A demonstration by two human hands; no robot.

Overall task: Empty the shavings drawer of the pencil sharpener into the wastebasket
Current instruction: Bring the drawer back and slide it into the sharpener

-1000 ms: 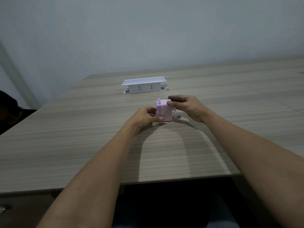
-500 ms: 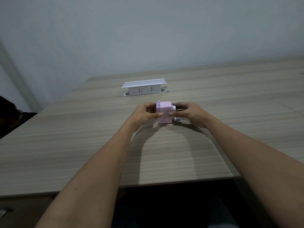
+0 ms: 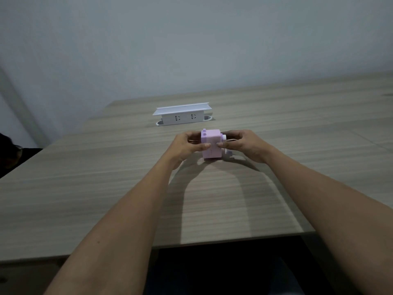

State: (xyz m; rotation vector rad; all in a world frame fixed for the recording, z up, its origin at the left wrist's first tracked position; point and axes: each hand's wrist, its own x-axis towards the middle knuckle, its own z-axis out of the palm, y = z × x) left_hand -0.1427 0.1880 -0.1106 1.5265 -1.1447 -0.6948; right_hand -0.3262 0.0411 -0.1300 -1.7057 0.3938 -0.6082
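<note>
A small pink box-shaped pencil sharpener [image 3: 211,138] stands on the wooden table [image 3: 106,188], its crank on the right side. My left hand [image 3: 187,145] grips its left side, thumb pressed on the front face. My right hand [image 3: 244,144] holds the right side, thumb on the front by the crank. The thumbs nearly meet on the front. The shavings drawer is shut in the body. No wastebasket is in view.
A white pop-up socket box [image 3: 181,117] stands raised from the table just behind the sharpener. The table's near edge runs below my forearms, with dark space under it. A dark-clothed person [image 3: 8,154] sits at the far left edge.
The sharpener has come slightly nearer to me. My right hand dropped from its top to its right side, and both thumbs now press on the front face.
</note>
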